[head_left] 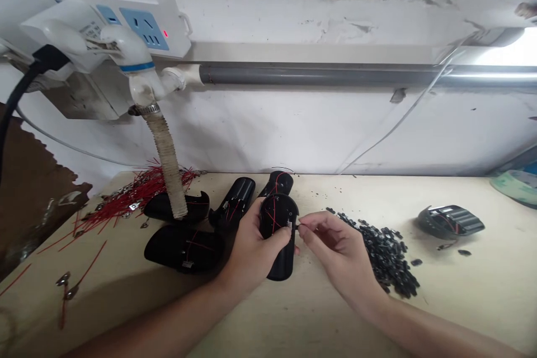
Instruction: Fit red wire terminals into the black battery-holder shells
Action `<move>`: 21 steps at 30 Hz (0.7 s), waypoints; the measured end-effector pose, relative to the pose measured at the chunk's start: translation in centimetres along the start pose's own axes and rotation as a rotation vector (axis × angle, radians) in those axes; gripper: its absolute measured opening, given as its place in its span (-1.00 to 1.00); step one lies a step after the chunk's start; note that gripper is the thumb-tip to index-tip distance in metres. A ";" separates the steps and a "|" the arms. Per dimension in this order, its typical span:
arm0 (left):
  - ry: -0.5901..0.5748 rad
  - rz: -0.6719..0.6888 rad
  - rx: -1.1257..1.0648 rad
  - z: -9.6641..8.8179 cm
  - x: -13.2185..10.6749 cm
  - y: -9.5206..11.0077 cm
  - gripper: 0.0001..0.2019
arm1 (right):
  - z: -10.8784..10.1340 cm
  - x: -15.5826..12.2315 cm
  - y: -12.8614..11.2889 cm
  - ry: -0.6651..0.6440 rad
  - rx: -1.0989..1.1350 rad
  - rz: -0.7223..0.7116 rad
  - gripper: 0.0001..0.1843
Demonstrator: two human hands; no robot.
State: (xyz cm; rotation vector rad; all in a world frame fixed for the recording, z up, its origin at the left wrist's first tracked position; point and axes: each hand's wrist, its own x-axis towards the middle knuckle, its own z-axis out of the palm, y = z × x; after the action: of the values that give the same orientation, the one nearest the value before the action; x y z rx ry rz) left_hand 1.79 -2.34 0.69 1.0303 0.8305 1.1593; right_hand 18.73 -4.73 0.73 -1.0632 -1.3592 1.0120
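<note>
Black battery holder (277,218) sits clamped in your left hand (251,246). Your right hand (342,251) pinches a tiny piece (297,227) at its edge, hands almost touching; black clips (386,254) heap at three o'clock.

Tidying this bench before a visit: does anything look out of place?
Yes: the ribbed hose under the white tap drops onto a black casing on the bench, an odd thing to have on a work surface.

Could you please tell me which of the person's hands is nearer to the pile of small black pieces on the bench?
The right hand is nearer, directly beside the pile of small black pieces. The left hand is farther away, on the right hand's other side, gripping a black holder with red wires.
</note>
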 end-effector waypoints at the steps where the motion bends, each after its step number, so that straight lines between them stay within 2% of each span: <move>1: 0.003 -0.008 0.006 0.1 0.0 0.1 -0.69 | 0.0 0.0 0.0 0.013 0.009 0.020 -0.80; 12: 0.054 -0.041 -0.024 0.0 0.4 -0.1 -0.67 | -0.1 0.1 0.3 0.003 0.163 0.167 -0.68; 21: 0.036 -0.125 -0.053 0.3 0.1 0.5 -0.65 | 0.0 0.2 0.3 -0.027 0.152 0.171 -0.67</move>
State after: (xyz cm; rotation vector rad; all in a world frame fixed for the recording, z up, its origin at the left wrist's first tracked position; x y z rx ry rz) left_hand 1.90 -2.30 1.22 0.9034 0.8755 1.0913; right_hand 18.75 -4.45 0.52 -1.0667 -1.2071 1.2394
